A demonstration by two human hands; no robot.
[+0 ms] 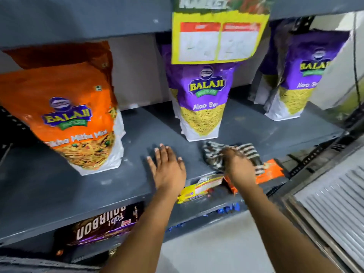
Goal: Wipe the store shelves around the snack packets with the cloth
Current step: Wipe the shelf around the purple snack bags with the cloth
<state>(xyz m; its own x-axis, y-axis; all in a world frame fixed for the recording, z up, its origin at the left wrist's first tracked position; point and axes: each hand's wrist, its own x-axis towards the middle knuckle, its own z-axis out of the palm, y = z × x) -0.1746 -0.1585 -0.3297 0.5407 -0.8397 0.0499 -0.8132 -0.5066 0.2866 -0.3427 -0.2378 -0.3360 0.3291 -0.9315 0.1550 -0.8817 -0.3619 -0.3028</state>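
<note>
A dark grey shelf [49, 186] carries an orange snack packet [67, 115] at the left, a purple packet [201, 103] in the middle and another purple packet [301, 75] at the right. My right hand [240, 166] presses a black-and-white striped cloth [214, 154] onto the shelf just in front of the middle packet. My left hand [167, 168] lies flat on the shelf with its fingers spread, to the left of the cloth, holding nothing.
A yellow price tag [218, 38] hangs from the shelf above, over the middle packet. The lower shelf holds a brown biscuit pack [104, 225], a yellow pack [199, 190] and an orange pack [269, 170]. A slatted grey shutter [334, 198] stands at the right.
</note>
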